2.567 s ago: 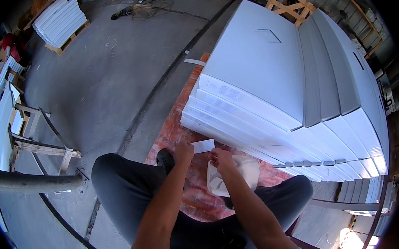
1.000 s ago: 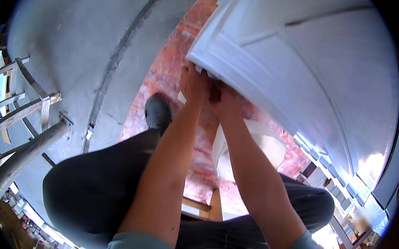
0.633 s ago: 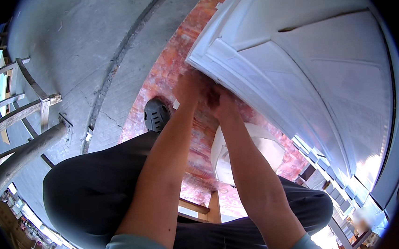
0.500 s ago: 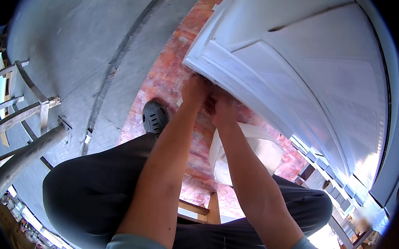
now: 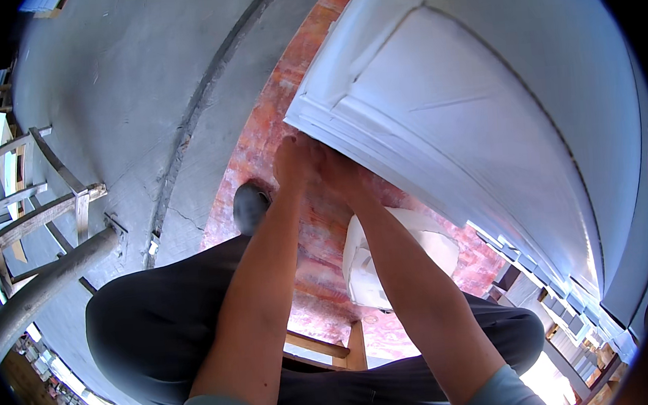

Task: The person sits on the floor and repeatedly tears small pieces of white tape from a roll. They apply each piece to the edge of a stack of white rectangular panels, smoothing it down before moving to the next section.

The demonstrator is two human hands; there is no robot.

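A large white panelled piece [image 5: 438, 102] with raised mouldings fills the right side, its lower edge slanting over my hands. Just below its near left corner, my left hand [image 5: 295, 161] is closed, knuckles upward. Close against it on the right, my right hand [image 5: 338, 172] is curled in the shadow under that edge. What the fingers grip, if anything, is hidden there. A white bag-like thing [image 5: 361, 272], its exact kind unclear, lies beneath my right forearm on the red and orange mottled sheet [image 5: 315, 237].
My dark shoe [image 5: 250, 207] rests at the sheet's left side. Grey concrete floor [image 5: 126, 104] with a dark groove spreads leftward. A wooden frame [image 5: 43, 213] and a thick round pole [image 5: 56, 281] stand at the left. Between my legs shows a wooden stool-like frame [image 5: 356, 344].
Both hands have shifted slightly left and stay close together. The white panelled piece has turned and shifted, its near corner now further left. My view has moved a little too.
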